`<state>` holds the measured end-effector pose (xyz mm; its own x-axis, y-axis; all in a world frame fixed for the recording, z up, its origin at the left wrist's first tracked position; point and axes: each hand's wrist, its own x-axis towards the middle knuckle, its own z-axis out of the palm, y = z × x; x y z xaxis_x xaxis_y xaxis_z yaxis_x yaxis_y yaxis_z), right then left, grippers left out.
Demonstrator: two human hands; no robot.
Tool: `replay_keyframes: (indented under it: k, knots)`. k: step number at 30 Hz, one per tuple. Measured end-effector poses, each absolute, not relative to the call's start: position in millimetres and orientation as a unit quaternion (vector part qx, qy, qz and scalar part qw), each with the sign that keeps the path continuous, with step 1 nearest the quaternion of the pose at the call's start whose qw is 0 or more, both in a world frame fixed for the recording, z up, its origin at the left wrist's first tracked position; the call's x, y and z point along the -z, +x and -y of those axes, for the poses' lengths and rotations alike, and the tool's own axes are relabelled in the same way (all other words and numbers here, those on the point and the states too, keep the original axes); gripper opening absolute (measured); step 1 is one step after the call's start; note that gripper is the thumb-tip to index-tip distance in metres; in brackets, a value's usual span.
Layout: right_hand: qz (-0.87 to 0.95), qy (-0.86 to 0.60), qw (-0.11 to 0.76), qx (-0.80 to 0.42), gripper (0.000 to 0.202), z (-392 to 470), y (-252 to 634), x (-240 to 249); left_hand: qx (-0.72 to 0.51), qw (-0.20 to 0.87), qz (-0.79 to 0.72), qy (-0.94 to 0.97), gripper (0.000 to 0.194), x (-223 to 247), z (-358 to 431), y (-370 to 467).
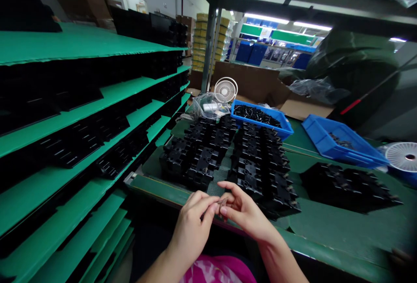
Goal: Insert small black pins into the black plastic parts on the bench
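Just over the front edge of the bench, my left hand (196, 214) and my right hand (244, 210) meet at the fingertips. Thumb and fingers of the left are pinched together. The right is half curled, its index finger raised and its thumb bent inward. Between them shows a bit of something small, thin and brownish-grey (222, 202), too small to name. Right behind the hands stand rows of black molded plastic housings: a left group (203, 159) and a right group (249, 170), with a narrow gap between.
A blue bin (286, 131) of small black parts stands behind the housings. Another blue bin (345, 144) holds a few small pieces. More black housings (348, 185) sit at right. Green sheets (87, 144) stacked with black parts rise at left. A white fan (226, 89) stands behind.
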<state>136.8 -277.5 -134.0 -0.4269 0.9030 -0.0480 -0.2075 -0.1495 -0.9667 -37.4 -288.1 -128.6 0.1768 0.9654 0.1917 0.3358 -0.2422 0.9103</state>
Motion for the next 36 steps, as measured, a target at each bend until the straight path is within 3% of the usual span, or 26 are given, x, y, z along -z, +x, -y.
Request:
replay_keyframes:
  k: [5,11,18,36]
  knots:
    - [0.526,-0.273,0.424,-0.685,0.066,279.6,148.5,121.9,-0.446,0.322,-0.515,0.657,0.019,136.5,285.3,-39.3]
    - [0.669,-0.455,0.439,-0.392,0.019,230.9,150.5,84.7,-0.417,0.471,-0.516,0.582,0.016,141.9,285.3,-38.3]
    - [0.770,-0.497,0.369,-0.156,0.009,182.4,123.5,88.1,-0.410,0.582,-0.513,0.480,0.022,145.9,286.0,-42.4]
    - [0.810,-0.483,0.308,-0.124,0.006,173.2,110.9,105.0,-0.427,0.546,-0.541,0.477,0.027,146.0,285.4,-54.1]
